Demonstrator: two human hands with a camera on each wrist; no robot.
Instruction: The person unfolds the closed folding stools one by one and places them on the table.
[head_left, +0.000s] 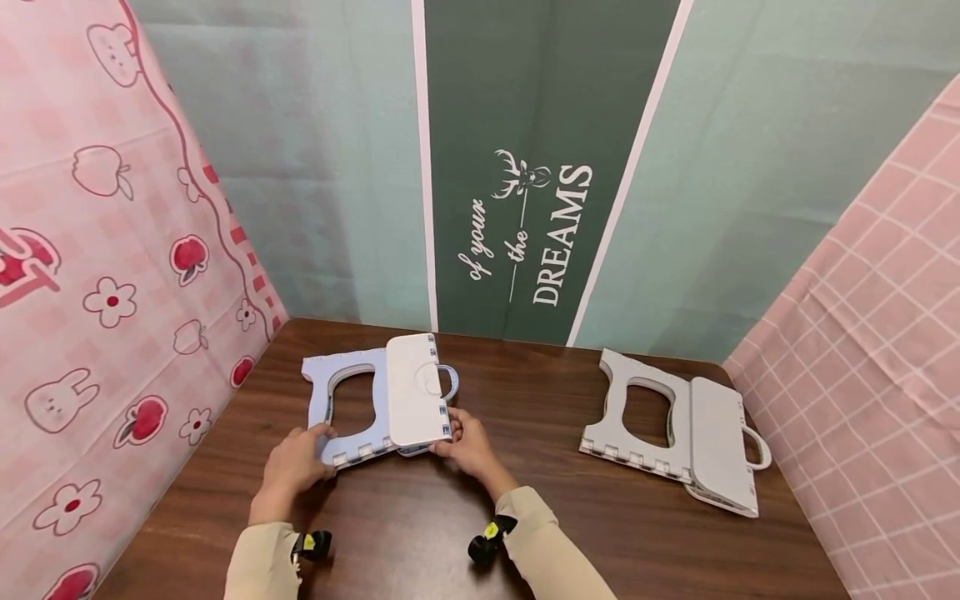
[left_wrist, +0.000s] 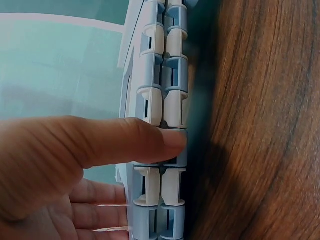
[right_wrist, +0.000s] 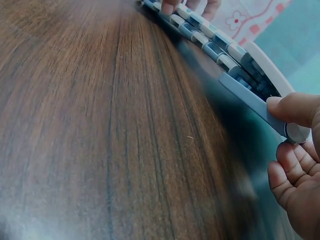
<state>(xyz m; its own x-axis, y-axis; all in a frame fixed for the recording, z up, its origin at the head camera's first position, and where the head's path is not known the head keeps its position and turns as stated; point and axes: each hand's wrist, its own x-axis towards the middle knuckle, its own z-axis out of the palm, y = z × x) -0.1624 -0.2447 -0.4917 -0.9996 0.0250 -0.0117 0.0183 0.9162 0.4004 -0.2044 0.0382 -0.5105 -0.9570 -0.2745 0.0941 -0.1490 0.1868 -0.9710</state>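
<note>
A folded blue-and-white folding step stool (head_left: pixel 411 408) lies flat on the left half of the table, its blue leg frame to the left and its white panel to the right. At its near left corner, my left hand (head_left: pixel 294 461) grips the frame. The left wrist view shows the thumb (left_wrist: pixel 172 142) across the row of blue and white hinge segments, with the fingers behind. My right hand (head_left: pixel 471 448) pinches the near right corner of the panel end. In the right wrist view, that thumb (right_wrist: pixel 285 107) presses the edge and the fingers curl beneath.
A second folded step stool (head_left: pixel 720 433), grey, lies on the right side of the brown wooden table (head_left: pixel 517 483), its loop handle pointing right. Patterned cloths (head_left: pixel 360 167) hang behind the table and along both sides.
</note>
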